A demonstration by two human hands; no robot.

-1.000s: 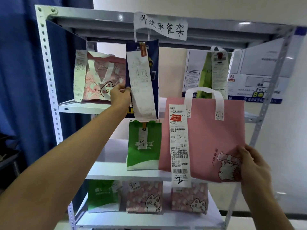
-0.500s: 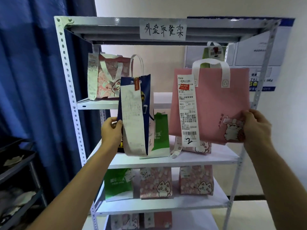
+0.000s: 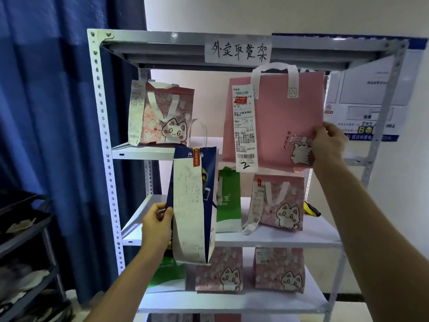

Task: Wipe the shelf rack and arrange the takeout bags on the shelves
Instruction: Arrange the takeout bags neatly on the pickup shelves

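Observation:
A white metal shelf rack (image 3: 109, 159) stands before me with a handwritten paper sign on its top rail. My left hand (image 3: 156, 225) grips the left edge of a dark blue paper bag (image 3: 207, 182) with a long receipt, held in front of the middle shelf. My right hand (image 3: 328, 141) pinches the lower right corner of a large pink bag (image 3: 278, 117) with a receipt marked 2, held up at the top shelf's right side. A pink cat bag (image 3: 169, 117) stands on the top shelf at the left.
A green bag (image 3: 228, 198) and a pink cat bag (image 3: 282, 203) stand on the middle shelf. The lower shelf carries another green bag (image 3: 166, 270) and two pink cat bags (image 3: 219, 270). A blue curtain (image 3: 46, 112) hangs left, above a dark cart (image 3: 21, 240).
My left hand has brought the blue bag down from the top shelf to the middle shelf level. My right hand has raised the pink bag up to the top shelf.

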